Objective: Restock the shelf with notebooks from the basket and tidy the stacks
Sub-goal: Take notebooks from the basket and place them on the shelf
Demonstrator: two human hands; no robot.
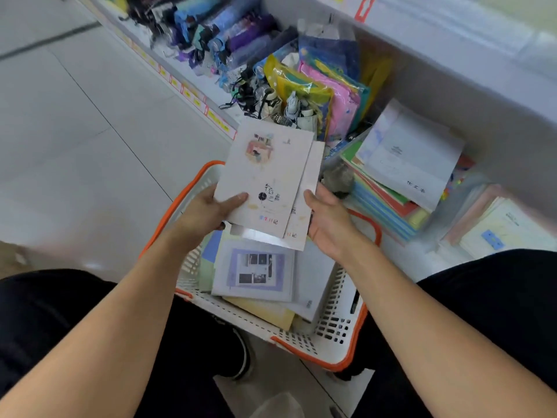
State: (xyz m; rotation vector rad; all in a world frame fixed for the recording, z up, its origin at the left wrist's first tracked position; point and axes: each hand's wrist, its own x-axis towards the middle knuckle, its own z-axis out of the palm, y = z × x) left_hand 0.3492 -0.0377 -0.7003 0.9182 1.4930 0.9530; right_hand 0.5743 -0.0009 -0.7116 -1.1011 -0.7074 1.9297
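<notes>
Above the basket I hold two white notebooks (266, 179) with a small coloured picture and dark lettering, one fanned out behind the other. My left hand (211, 211) grips their lower left corner, thumb on the cover. My right hand (327, 218) touches their right edge with the palm, fingers fairly straight. Below them the white basket (334, 330) with orange handles holds more notebooks, a lilac-framed one (256, 271) on top. On the low shelf (422, 257) to the right lies a leaning stack of notebooks (404, 173), white ones uppermost.
Folded umbrellas (223, 34) and bright plastic pouches (319, 92) fill the shelf farther back. More pale notebooks (500, 227) lie at the far right under the upper shelf board. Grey floor tiles spread to the left. My dark-clad knees flank the basket.
</notes>
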